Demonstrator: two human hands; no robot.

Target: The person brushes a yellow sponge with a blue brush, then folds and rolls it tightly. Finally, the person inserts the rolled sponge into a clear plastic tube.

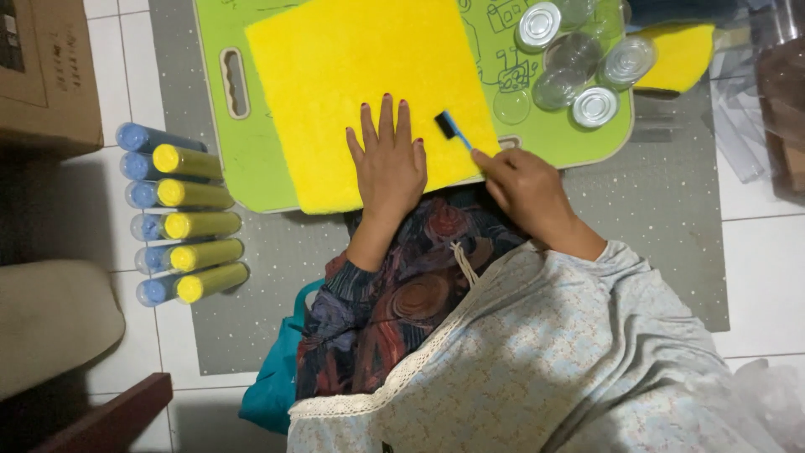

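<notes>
Nearest the person, the left hand [387, 164] lies flat with fingers spread on the near edge of a yellow sheet [369, 92], pressing it down. The right hand [524, 186] is pinched shut on the handle of a small blue brush [453, 128], its dark head resting on the sheet near the right edge. The sheet lies on a green lap board [243, 159], covering most of the middle — its near edge hangs slightly over the board's near edge.

On the floor mat [671, 210] off the board's left edge lies a row of clear tubes [180, 214], each already holding rolled yellow and blue material; these look finished, six or so.

At the board's far right corner a cluster of clear jars [579, 59] with metal lids appears to hold nothing, and another yellow piece [683, 54] lies just beyond them. By my reckoning the work is partway through — some rolls packed, this sheet under the brush, and the jars unfilled.
</notes>
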